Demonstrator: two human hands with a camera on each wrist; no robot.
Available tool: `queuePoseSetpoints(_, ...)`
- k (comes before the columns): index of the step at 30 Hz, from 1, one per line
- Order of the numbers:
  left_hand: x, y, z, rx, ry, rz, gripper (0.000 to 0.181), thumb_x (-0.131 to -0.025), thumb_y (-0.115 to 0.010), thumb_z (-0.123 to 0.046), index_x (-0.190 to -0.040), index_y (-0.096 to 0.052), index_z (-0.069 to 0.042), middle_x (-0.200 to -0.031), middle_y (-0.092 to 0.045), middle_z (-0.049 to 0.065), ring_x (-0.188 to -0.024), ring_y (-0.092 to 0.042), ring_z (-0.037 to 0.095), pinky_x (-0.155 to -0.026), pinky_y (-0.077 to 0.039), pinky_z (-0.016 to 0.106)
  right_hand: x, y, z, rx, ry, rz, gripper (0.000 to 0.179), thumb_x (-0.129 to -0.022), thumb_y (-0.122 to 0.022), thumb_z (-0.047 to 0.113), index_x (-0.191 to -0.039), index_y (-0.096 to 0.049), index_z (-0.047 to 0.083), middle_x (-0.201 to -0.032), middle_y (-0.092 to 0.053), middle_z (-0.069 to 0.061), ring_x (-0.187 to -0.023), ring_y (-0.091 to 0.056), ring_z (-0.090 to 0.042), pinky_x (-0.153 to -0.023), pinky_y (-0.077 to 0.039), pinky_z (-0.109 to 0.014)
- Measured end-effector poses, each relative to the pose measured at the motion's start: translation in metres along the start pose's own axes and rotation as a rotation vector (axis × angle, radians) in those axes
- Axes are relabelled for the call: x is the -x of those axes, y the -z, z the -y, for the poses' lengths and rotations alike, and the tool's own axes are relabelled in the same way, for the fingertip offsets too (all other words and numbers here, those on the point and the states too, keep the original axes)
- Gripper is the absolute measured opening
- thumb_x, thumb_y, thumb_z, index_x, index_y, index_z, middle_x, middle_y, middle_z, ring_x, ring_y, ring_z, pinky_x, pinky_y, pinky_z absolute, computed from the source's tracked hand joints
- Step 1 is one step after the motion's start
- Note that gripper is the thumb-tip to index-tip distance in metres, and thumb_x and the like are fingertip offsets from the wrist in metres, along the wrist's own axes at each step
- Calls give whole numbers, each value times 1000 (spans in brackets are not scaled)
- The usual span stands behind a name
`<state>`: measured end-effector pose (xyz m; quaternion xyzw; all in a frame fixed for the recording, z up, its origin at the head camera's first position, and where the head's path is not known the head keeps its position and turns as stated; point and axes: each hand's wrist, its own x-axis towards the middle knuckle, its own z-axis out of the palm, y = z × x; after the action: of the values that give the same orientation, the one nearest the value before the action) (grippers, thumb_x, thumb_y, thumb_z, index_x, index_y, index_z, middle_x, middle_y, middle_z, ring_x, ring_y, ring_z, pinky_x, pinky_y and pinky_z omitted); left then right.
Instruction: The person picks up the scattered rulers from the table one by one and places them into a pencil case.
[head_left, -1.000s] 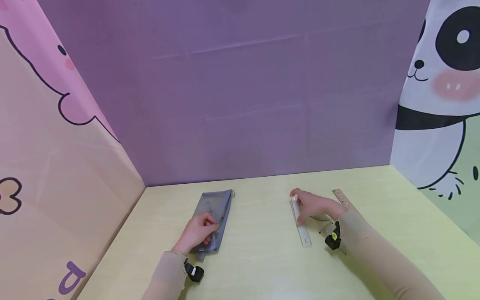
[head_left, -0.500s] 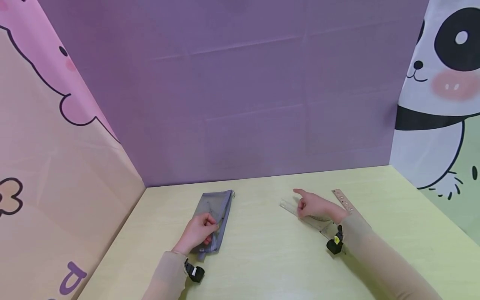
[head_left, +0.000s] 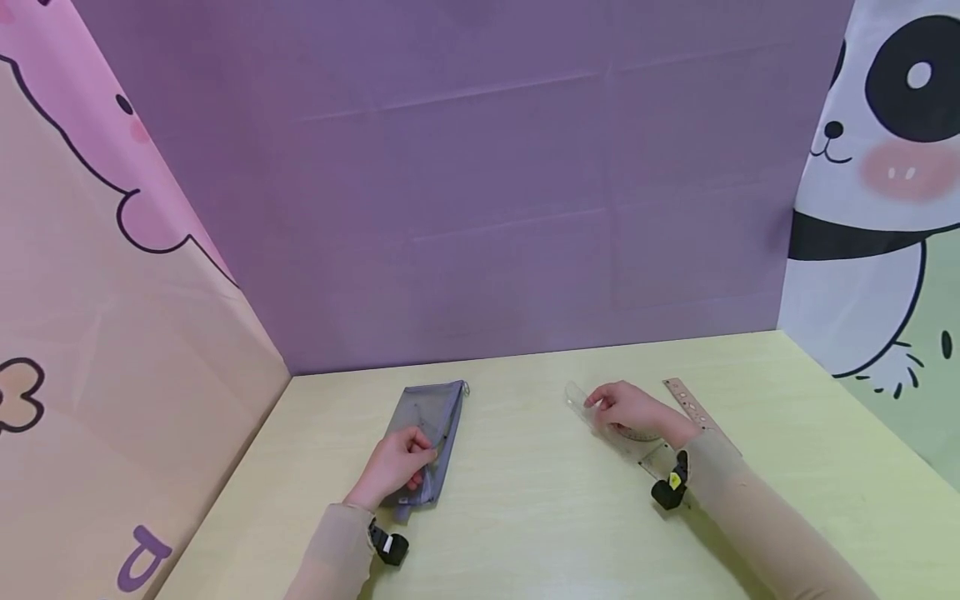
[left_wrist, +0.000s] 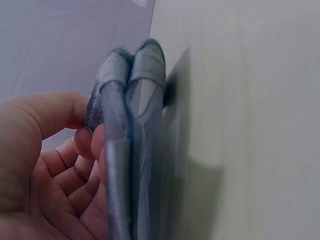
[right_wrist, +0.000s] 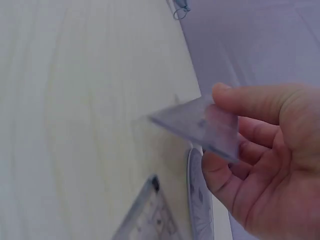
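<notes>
A blue-grey mesh zip pouch (head_left: 427, 402) lies on the left half of the table. Over it my left hand (head_left: 393, 462) pinches its fabric between thumb and fingers; in the left wrist view the thumb presses a ribbed fabric tab (left_wrist: 94, 112) at the pouch's edge. On the right, my right hand (head_left: 630, 407) holds a clear ruler (head_left: 576, 397) near its far end, slanting toward the back left. In the right wrist view this ruler (right_wrist: 197, 122) looks see-through and foreshortened. A clear protractor (head_left: 639, 435) and a set square (head_left: 657, 460) lie partly hidden below that hand.
A pinkish ruler with cut-out shapes (head_left: 693, 404) lies behind the right wrist, partly covered by the sleeve. A purple backdrop (head_left: 480, 208) rises at the table's (head_left: 510, 517) back edge, with printed side panels left and right.
The ruler has swung from nearly straight to a slant, its far end first going left, then lifting. My right fingers have shifted their grip on it. The left hand has stayed put.
</notes>
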<state>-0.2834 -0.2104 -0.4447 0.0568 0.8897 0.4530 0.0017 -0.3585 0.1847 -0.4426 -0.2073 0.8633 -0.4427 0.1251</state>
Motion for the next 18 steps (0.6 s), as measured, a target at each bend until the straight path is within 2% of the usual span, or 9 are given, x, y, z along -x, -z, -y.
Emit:
queuePoseSetpoints(7,2,0,0,-6,2,-4,8,-87,-67,-6,-86,-59,-4,-63,-57,2,-48,-53,16,-46,-50,31,2,1,6,-226,-48,-40,33,-90,-65,8,-119,-52,-4,-69,-54,-8,-58,-49,-19,-54,-45,-30)
queuePoseSetpoints(11,2,0,0,0,-6,-2,8,-87,-67,-6,-86,-59,-3,-63,-56,2,-48,-53,16,-46,-50,31,4,-1,11,-331,-80,-63,35,-91,-65,6,-121,-51,-5,-74,-60,-10,-64,-58,-18,-60,-53,-32)
queuePoseSetpoints(18,1,1,-2,5,-10,-1,8,-87,-66,-5,-86,-59,-3,-62,-56,2,-48,-53,16,-45,-50,30,4,-8,18,-436,-105,-111,35,-93,-60,4,-123,-50,-12,-85,-65,-11,-70,-65,-18,-65,-58,-33)
